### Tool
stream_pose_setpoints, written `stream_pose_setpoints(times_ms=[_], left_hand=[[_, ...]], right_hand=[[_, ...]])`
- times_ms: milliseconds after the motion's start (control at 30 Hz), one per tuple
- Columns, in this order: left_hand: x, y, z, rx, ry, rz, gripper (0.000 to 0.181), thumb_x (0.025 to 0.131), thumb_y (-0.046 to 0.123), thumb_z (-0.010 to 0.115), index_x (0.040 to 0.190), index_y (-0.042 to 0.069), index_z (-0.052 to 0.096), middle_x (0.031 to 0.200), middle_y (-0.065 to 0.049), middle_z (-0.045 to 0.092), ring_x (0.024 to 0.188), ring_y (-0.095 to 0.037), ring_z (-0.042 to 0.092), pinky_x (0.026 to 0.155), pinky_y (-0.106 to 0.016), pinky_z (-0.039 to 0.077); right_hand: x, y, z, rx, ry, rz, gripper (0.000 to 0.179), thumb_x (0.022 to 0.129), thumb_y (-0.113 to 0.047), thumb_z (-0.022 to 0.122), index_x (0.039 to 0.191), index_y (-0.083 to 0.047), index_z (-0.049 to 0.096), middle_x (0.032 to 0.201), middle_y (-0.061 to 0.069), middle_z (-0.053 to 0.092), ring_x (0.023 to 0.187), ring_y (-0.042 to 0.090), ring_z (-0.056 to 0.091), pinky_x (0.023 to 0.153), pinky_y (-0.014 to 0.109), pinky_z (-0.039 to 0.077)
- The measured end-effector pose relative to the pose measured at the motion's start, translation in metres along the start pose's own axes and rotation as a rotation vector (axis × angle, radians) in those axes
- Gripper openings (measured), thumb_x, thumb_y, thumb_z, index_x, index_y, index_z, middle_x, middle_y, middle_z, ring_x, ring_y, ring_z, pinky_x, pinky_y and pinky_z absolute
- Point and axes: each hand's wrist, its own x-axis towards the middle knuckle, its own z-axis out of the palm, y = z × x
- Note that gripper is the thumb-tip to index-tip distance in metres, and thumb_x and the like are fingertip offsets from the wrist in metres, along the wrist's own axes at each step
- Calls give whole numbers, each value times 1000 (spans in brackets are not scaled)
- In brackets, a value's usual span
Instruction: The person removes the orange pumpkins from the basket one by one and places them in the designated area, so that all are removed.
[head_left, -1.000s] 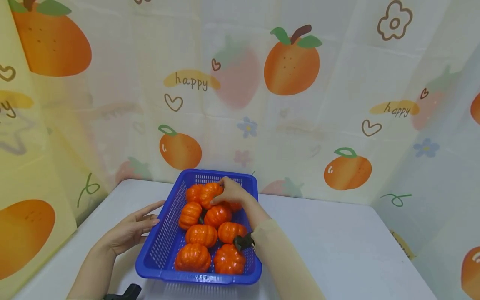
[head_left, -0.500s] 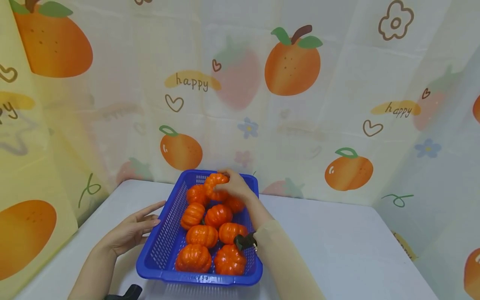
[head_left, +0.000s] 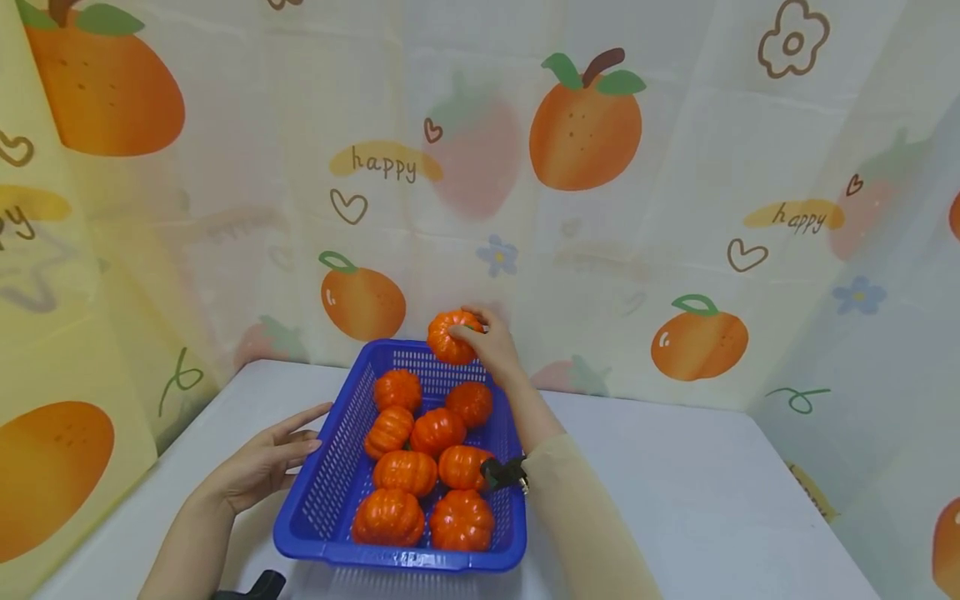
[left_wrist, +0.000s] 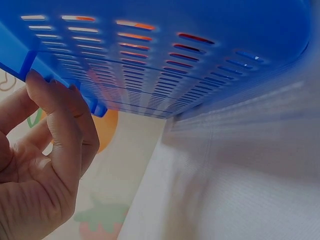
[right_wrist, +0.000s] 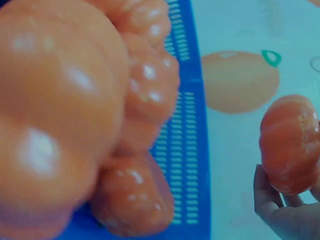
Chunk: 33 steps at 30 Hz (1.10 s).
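a right hand (head_left: 498, 348) grips a shiny, ribbed, plastic-looking orange pumpkin (head_left: 448, 342), likely light, stiff and slippery, best held around its sides, aloft near the one o'clock end of a blue perforated plastic basket (head_left: 401, 557); the relaxed left hand (head_left: 258, 462) touches its nine o'clock side.

Glossy ribbed orange pumpkin (head_left: 448, 338) in right hand (head_left: 492, 343), between thumb and fingers, raised clear of other pumpkins. Blue slotted basket (head_left: 397, 553) right of left hand (head_left: 258, 465), touching its fingertips. Eight similar pumpkins (head_left: 438, 432) inside, lower than right hand.
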Motion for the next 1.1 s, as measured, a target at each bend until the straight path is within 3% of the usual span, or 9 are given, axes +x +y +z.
stream_pose_setpoints(times_ms=[167,367,500,733,967,1100], left_hand=[[1,-1,-2,-2,-9,5,60,104,20,47,158,30,23,115,11,66,103,-7,68,89,-32,59],[2,-3,-5,-2,-37,30,58,104,18,45,157,32,25,116,11,66,105,-7,68,90,-33,58],[2,-5,-6,-3,-42,31,56,104,18,44,155,34,28,116,10,66,105,-8,68,90,-34,58],[3,-7,-5,-7,-34,30,55,104,18,45,155,34,30,116,10,68,104,-8,69,89,-34,59],[4,-7,-4,-14,-37,44,54,104,16,45,154,32,31,114,9,69,102,-8,69,89,-34,59],[5,-6,-6,-3,-38,46,55,104,17,45,155,31,29,114,9,69,102,-9,69,88,-35,59]], right_hand=[[0,-3,-24,56,91,1,60,87,-28,71,139,-6,49,138,16,53,120,28,53,101,40,50],[-3,0,-55,128,145,61,53,91,-28,69,135,-7,49,134,14,56,105,22,60,80,22,55],[-6,10,-75,139,172,83,51,91,-27,69,134,-7,51,132,15,54,101,19,60,74,16,55],[-14,36,-107,83,187,137,50,93,-29,65,137,-9,53,134,16,53,108,22,57,81,18,53],[-21,70,-131,-14,223,242,57,94,-36,63,143,-11,48,144,17,48,121,27,51,105,37,48],[-26,88,-141,-37,264,289,58,94,-34,64,141,-7,47,144,19,44,122,28,48,100,34,48]])
